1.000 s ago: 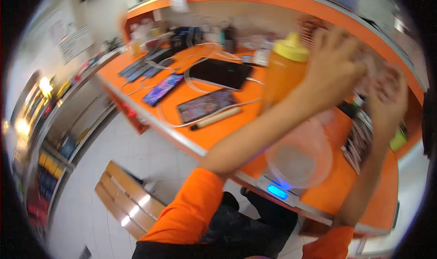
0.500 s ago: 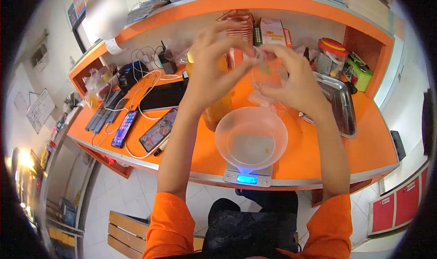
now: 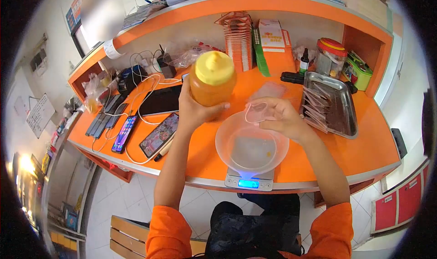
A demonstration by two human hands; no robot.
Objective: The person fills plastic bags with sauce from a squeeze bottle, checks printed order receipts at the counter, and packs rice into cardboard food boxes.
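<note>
My left hand (image 3: 195, 111) is wrapped round a squeeze bottle (image 3: 211, 88) with a yellow nozzle cap and amber contents, upright over the desk. Between the fingers of my right hand (image 3: 284, 118) is a small clear plastic bag (image 3: 256, 113), its mouth spread in a loop above the far rim of a bowl. This translucent plastic bowl (image 3: 223, 147) rests on a small digital scale (image 3: 233, 182) with a lit blue display. A small yellow-orange spot shows inside the bowl. Flat clear bags (image 3: 269, 89) lie on the desk behind my right hand.
To the right, a metal tray (image 3: 348, 118) holds several small packets (image 3: 315, 111). Phones (image 3: 159, 135), a tablet (image 3: 160, 99) and cables are on the left. Along the back stand stacked red-and-white packs (image 3: 239, 45), a dark dropper bottle (image 3: 304, 61) and a red-lidded jar (image 3: 331, 58).
My left hand has come off the clear bag and taken hold of the squeeze bottle. My right hand has lowered the bag towards the bowl.
</note>
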